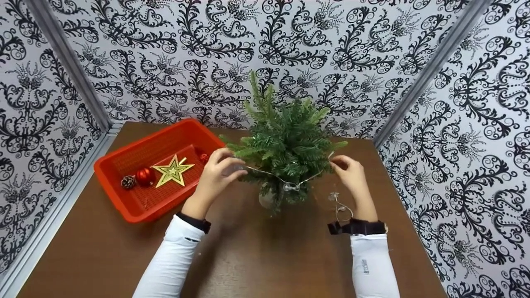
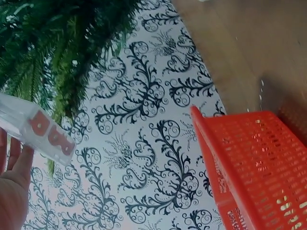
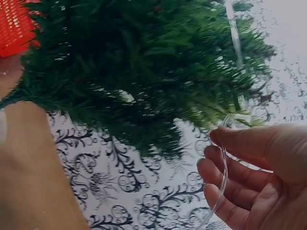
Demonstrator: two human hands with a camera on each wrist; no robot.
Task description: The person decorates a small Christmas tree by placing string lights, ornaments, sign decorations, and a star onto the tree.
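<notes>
A small artificial Christmas tree point(image 1: 290, 140) stands on the table between the two hands. String lights point(image 1: 269, 172) on a clear wire sag across its front, with a clear bulb piece low in the middle. At the tree's left side, my left hand point(image 1: 213, 176) holds a clear plastic box point(image 2: 41, 129) with red shapes on it. On the right side, my right hand point(image 1: 351, 171) pinches the clear wire point(image 3: 223, 167) between thumb and index finger, close to the branch tips; the wire runs down over the other fingers. A loose end with star-shaped bulbs point(image 1: 333, 196) hangs near the right wrist.
Left of the tree sits a red plastic basket point(image 1: 153, 145). In it lie a gold star point(image 1: 174, 170), a red bauble point(image 1: 144, 176) and a pine cone point(image 1: 128, 182). Patterned wall panels point(image 1: 215, 49) enclose the brown table point(image 1: 248, 265) at the back and sides.
</notes>
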